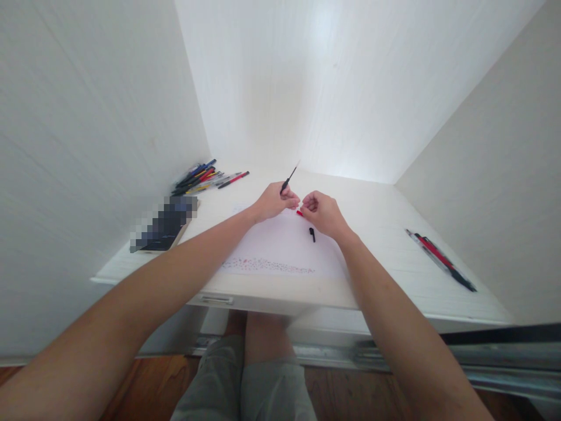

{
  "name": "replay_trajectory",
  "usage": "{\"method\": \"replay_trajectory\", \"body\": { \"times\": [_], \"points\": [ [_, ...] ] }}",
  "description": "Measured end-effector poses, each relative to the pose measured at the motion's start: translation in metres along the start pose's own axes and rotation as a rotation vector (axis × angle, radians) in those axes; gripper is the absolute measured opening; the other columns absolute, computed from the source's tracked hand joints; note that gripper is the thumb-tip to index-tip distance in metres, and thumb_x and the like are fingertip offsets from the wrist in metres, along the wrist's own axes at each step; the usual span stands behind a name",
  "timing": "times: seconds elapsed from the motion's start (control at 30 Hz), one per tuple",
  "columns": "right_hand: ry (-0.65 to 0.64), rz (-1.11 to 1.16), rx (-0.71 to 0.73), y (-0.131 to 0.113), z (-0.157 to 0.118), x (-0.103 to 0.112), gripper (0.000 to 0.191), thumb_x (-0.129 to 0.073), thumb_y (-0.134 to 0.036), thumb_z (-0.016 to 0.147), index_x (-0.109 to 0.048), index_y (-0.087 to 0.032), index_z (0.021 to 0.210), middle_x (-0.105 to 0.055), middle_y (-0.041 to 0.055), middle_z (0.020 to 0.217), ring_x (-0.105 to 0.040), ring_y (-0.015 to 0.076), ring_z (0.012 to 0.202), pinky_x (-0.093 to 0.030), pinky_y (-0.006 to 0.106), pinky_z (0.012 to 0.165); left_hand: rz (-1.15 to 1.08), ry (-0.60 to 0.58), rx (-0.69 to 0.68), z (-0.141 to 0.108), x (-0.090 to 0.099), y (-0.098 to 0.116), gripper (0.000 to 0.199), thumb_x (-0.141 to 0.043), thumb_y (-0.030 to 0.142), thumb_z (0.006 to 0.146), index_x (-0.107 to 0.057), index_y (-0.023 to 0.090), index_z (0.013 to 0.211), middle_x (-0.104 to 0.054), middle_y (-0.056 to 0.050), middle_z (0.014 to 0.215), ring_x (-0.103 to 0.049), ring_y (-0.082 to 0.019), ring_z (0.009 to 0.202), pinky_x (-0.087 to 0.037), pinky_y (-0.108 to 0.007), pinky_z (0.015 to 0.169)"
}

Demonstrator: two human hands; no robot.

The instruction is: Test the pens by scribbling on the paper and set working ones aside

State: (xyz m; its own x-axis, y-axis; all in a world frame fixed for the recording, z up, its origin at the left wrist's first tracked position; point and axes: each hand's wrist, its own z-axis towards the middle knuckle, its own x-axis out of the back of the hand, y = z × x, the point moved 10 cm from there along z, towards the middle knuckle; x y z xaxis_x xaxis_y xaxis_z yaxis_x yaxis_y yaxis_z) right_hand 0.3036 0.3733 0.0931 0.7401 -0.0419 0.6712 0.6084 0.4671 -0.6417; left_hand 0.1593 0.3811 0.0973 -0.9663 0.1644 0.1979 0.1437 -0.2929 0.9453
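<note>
My left hand (277, 202) is closed, with a slim pen piece (288, 180) held in it. That piece has a black grip section and a thin, pale end pointing up and away. Close beside it, fingertips facing the left ones, my right hand (323, 211) is curled in a pinch; what sits between its fingers is too small to make out. A red pen cap (300, 213) shows at the right thumb. Below lies a black pen cap (312, 235) on a white sheet of paper (280, 245), which bears rows of small red and dark marks along its near edge.
Several pens (199, 178) are heaped at the back left, with a red and black pen (234, 179) beside them. A dark, pixelated device (164, 228) lies at the left. More pens (440, 260) lie at the right. White walls enclose the desk (385, 251).
</note>
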Motion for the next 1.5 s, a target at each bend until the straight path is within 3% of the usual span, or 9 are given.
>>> {"method": "replay_trajectory", "body": {
  "times": [0.8,1.17,1.5],
  "points": [
    [0.077,0.066,-0.020,-0.001,0.000,0.008,0.015,-0.070,-0.028,0.082,-0.061,-0.022,0.093,-0.077,0.0067,0.089,-0.071,0.0212,0.081,-0.056,0.037,0.077,-0.108,0.048,0.046,-0.003,0.000,-0.007,0.044,-0.087,0.017,0.068,-0.043,0.022,0.070,-0.077,-0.004,0.079,-0.074,-0.021,0.085,-0.058,-0.034,0.073],
    [0.108,0.104,-0.009,-0.006,-0.002,0.012,0.016,-0.072,-0.028,0.082,-0.059,-0.022,0.091,-0.075,0.0057,0.086,-0.071,0.0202,0.075,-0.056,0.035,0.069,-0.072,0.070,0.020,-0.006,0.001,0.002,0.042,-0.090,0.017,0.066,-0.049,0.022,0.074,-0.073,-0.004,0.074,-0.075,-0.029,0.100,-0.058,-0.036,0.075],
    [0.068,0.186,-0.003,0.002,0.000,0.003,0.017,-0.073,-0.028,0.083,-0.060,-0.022,0.093,-0.077,0.0052,0.092,-0.075,0.0201,0.080,-0.058,0.037,0.076,-0.028,0.066,-0.019,-0.005,-0.001,0.006,0.037,-0.088,0.018,0.071,-0.053,0.022,0.079,-0.075,-0.005,0.078,-0.075,-0.031,0.102,-0.058,-0.036,0.075]
  ]
}}
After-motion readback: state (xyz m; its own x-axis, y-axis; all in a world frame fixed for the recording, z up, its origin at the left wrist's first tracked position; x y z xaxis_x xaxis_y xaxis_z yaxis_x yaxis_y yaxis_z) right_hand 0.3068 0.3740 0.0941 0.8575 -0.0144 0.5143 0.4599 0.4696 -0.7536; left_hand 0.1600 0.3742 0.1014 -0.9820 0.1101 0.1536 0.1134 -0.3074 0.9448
